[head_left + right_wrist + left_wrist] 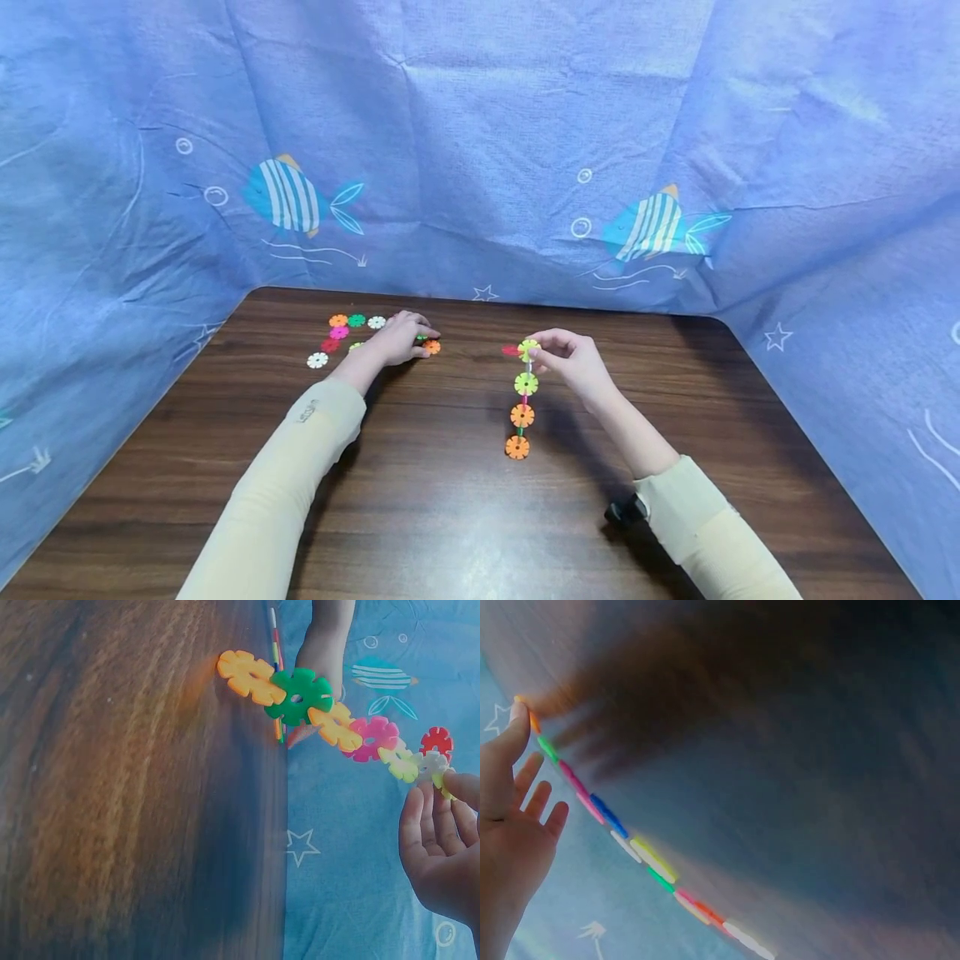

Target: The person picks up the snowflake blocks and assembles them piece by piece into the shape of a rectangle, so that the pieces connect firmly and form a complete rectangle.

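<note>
In the head view my right hand (573,367) pinches the far end of a chain of flower-shaped plastic discs. Its thumb and fingers are on a yellow-green disc (528,349), with a red disc (436,741) beside it. From there the chain runs towards me through white, yellow-green, pink (373,738), orange and green (300,697) discs to an orange end disc (517,447). My left hand (401,337) reaches over loose discs at the far left. Its thumb tip is right at an orange disc (534,721), and the other fingers are extended. A green disc (547,748) lies close by.
Several loose discs, among them white (317,360), pink (340,332) and orange (338,320), lie flat on the dark wooden table (420,467) at the far left. A blue fish-print cloth (480,125) hangs behind the table and along both sides.
</note>
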`<state>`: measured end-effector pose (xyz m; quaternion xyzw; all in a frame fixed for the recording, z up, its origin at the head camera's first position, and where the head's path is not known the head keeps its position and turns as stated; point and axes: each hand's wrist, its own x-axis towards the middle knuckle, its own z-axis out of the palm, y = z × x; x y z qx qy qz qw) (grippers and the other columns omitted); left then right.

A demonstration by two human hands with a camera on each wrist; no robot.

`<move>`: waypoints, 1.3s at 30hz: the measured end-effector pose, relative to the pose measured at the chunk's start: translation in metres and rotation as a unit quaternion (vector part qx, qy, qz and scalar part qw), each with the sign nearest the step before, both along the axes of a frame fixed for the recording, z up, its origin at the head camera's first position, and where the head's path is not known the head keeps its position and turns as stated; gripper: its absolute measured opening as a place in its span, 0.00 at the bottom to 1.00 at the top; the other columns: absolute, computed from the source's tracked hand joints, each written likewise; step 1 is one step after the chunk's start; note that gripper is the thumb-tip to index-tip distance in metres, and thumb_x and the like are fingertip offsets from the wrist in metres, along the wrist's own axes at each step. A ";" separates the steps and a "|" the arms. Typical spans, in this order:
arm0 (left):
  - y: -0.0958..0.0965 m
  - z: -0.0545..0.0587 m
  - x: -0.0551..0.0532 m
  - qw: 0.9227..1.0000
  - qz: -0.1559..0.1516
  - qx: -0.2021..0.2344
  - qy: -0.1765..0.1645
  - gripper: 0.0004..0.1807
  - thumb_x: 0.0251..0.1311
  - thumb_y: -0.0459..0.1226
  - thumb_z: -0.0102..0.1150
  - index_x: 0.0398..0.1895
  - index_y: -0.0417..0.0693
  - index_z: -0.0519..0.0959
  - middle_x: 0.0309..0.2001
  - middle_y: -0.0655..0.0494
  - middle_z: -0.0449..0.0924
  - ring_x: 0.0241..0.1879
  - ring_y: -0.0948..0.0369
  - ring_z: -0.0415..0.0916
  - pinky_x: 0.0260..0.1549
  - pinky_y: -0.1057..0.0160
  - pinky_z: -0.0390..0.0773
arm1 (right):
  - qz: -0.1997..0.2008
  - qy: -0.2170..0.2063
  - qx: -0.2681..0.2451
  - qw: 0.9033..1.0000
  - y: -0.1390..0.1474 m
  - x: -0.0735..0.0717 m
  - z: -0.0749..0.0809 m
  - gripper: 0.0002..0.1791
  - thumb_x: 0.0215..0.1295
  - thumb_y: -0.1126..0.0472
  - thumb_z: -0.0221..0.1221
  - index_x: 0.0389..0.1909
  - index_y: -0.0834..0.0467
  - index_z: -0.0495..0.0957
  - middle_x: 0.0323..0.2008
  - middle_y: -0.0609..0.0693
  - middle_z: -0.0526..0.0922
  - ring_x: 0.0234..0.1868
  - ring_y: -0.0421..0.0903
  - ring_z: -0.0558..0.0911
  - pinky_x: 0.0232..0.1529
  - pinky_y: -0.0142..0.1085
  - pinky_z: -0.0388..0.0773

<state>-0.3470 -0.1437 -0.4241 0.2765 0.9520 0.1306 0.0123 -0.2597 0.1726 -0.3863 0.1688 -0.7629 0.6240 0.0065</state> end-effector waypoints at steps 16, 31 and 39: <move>-0.002 0.000 -0.004 0.998 0.007 0.053 -0.020 0.14 0.47 0.38 0.72 0.35 0.45 0.79 0.41 0.48 0.78 0.46 0.51 0.72 0.50 0.52 0.69 | 0.000 0.005 -0.002 1.000 0.000 0.003 0.002 0.15 0.60 0.65 0.63 0.46 0.69 0.78 0.32 0.52 0.85 0.28 0.39 0.82 0.35 0.42 0.82; 0.005 0.018 0.010 0.989 -0.009 0.142 -0.030 0.08 0.49 0.27 0.68 0.30 0.46 0.80 0.26 0.56 0.78 0.30 0.62 0.74 0.35 0.61 0.74 | -0.001 0.010 0.008 1.000 -0.001 0.004 0.003 0.14 0.61 0.66 0.62 0.45 0.69 0.78 0.35 0.61 0.85 0.31 0.38 0.83 0.39 0.43 0.82; 0.012 0.036 0.028 0.972 0.032 0.230 -0.021 0.06 0.50 0.29 0.68 0.30 0.45 0.81 0.26 0.55 0.79 0.28 0.61 0.74 0.31 0.63 0.74 | -0.005 0.010 0.025 1.000 0.000 0.007 0.007 0.14 0.60 0.64 0.63 0.45 0.67 0.78 0.35 0.61 0.85 0.33 0.44 0.84 0.40 0.47 0.82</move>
